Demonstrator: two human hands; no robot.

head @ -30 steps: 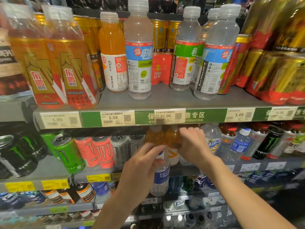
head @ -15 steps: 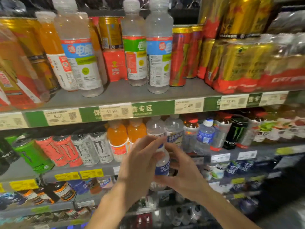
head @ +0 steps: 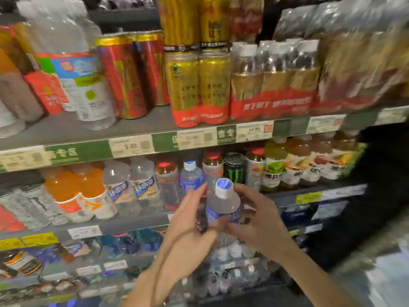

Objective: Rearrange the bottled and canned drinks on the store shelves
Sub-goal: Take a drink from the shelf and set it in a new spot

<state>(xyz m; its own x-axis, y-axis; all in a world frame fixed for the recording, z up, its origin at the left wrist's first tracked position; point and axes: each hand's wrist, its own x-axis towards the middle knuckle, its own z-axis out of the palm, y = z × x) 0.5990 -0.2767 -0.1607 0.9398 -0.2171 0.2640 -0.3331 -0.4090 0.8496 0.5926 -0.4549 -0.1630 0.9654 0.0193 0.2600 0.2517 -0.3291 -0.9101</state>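
Note:
A small clear bottle (head: 223, 206) with a blue label and a white cap is upright in front of the middle shelf (head: 137, 222). My left hand (head: 188, 224) holds its left side, fingers reaching up along it and thumb across the label. My right hand (head: 259, 220) wraps its right side with curled fingers. A matching blue-label bottle (head: 191, 177) stands on the shelf just behind, between red-capped bottles (head: 167, 182) and next to a black-and-green can (head: 234, 167).
Orange drink bottles (head: 88, 189) and clear bottles (head: 130, 185) fill the middle shelf's left part, tea bottles (head: 294, 165) the right. Above, red cans (head: 124, 78), gold cans (head: 199, 85) and wrapped packs (head: 274, 85) crowd the upper shelf (head: 141, 127). Lower shelves hold more drinks.
The view has swung right along the shelves. My right hand left the shelf and came onto the bottle; both hands have carried it right, in front of the blue-label bottles.

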